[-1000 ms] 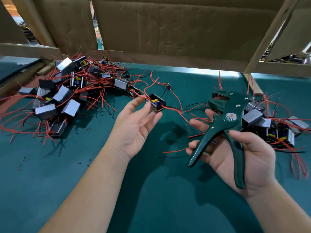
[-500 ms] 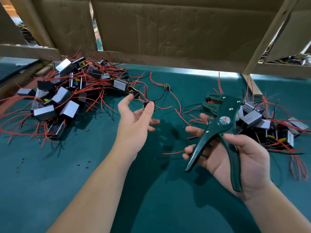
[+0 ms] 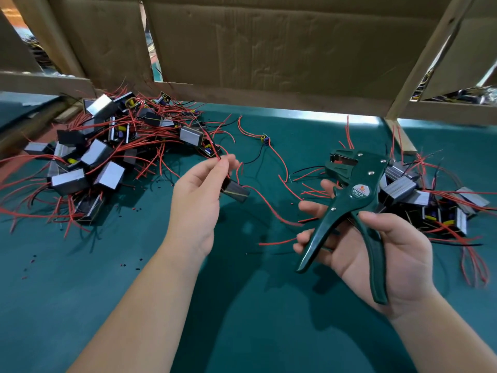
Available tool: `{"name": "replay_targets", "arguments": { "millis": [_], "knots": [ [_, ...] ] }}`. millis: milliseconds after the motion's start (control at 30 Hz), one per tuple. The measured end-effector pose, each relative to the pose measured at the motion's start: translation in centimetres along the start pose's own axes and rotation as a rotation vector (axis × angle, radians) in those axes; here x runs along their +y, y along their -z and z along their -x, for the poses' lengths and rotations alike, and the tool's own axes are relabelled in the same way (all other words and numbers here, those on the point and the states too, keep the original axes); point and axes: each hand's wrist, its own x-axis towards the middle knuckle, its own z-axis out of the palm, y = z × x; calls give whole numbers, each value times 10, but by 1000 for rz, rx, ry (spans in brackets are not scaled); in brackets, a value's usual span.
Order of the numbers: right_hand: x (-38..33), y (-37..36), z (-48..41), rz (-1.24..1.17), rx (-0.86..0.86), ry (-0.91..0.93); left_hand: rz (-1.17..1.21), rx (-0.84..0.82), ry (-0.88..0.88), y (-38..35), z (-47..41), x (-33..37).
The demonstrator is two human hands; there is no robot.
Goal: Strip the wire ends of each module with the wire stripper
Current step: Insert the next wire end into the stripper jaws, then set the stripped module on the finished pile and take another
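Observation:
My left hand [image 3: 199,200] pinches a red wire between thumb and fingertips above the green mat. A small black module [image 3: 235,191] hangs from that wire just right of the palm. Its other red wire [image 3: 269,205] trails off to the right across the mat. My right hand [image 3: 376,254] holds a dark green wire stripper [image 3: 352,208] by its two handles, which are spread apart, with the jaws pointing up and left. The stripper's jaws are well to the right of the pinched wire and touch nothing.
A heap of modules with tangled red wires [image 3: 99,162] fills the left of the mat. A smaller pile of modules [image 3: 430,200] lies at the right behind the stripper. A tiny loose part with wires [image 3: 265,139] lies mid-mat. Cardboard walls [image 3: 269,49] close the back.
My left hand has let the module drop from its fingertips and now pinches its red wire, so the module dangles below. My right hand with the stripper has barely moved.

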Motion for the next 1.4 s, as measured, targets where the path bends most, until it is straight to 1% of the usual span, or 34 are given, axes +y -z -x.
{"name": "replay_targets", "arguments": {
  "millis": [67, 100, 200, 267, 367, 433, 500, 567, 667, 800, 1000, 1133, 1200, 1300, 1400],
  "knots": [
    [-1, 0, 0, 5, 3, 7, 154, -44, 12, 0, -1, 4],
    [-2, 1, 0, 8, 6, 12, 245, -56, 57, 0, -1, 6],
    [-4, 2, 1, 14, 20, 30, 442, -53, 271, 1, -1, 11],
    [-5, 2, 0, 11, 32, 41, 481, -65, 395, 4, -1, 14],
    [-4, 3, -1, -1, 47, 45, 455, -217, 483, 7, 1, 19],
    [-4, 3, -1, -4, 53, 33, 357, -315, 452, 5, 6, 18],
    [-4, 3, 0, 8, 35, 22, 171, -354, 371, 3, 10, 14],
    [-4, 0, 1, 17, -2, 12, 33, -383, 332, 1, 14, 12],
    [-2, -3, 4, -3, -86, 7, -37, -435, 322, -1, 18, 12],
    [1, -7, 6, -29, -199, -24, -142, -446, 308, -7, 25, 8],
    [4, -8, 4, 11, -156, -54, -256, -458, 260, -9, 27, 6],
    [4, -8, 4, 32, -136, -44, -273, -455, 238, -11, 29, 4],
    [4, -8, 4, 34, -130, -41, -254, -417, 208, -12, 29, 4],
    [4, -8, 5, 50, -118, -32, -132, -322, 198, -13, 28, 6],
    [5, -9, 5, 68, -140, -43, 16, -269, 216, -11, 25, 11]
  ]
}}
